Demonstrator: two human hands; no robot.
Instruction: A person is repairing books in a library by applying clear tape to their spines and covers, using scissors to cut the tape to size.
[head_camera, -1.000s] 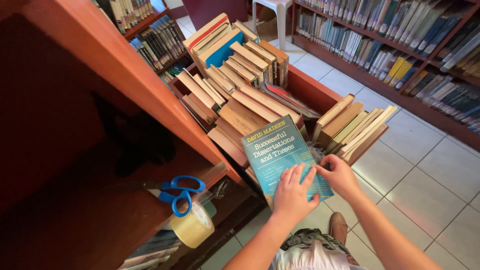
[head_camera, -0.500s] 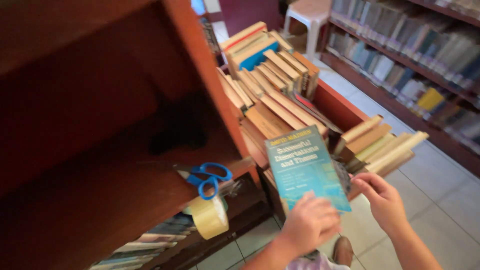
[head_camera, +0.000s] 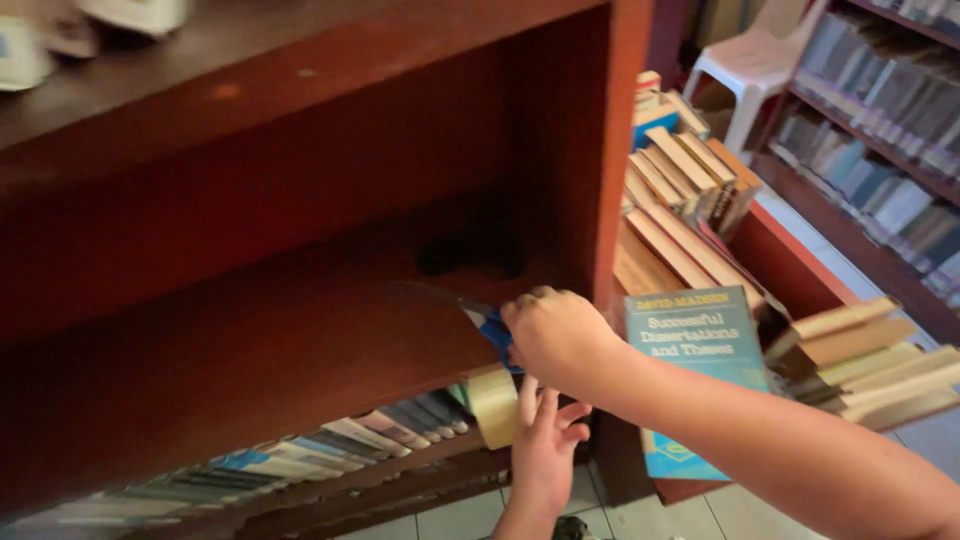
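Head view: right hand (head_camera: 555, 335) closed over the blue-handled scissors (head_camera: 492, 328) at the front edge of the wooden shelf (head_camera: 250, 370), blades pointing left along the board, the handles wrapped for a lift. Left hand (head_camera: 545, 445) below, fingers spread, touching the tape roll (head_camera: 493, 405) hanging off the shelf lip. Teal paperback (head_camera: 700, 350) rests on the book bin (head_camera: 790, 270), both hands off it.
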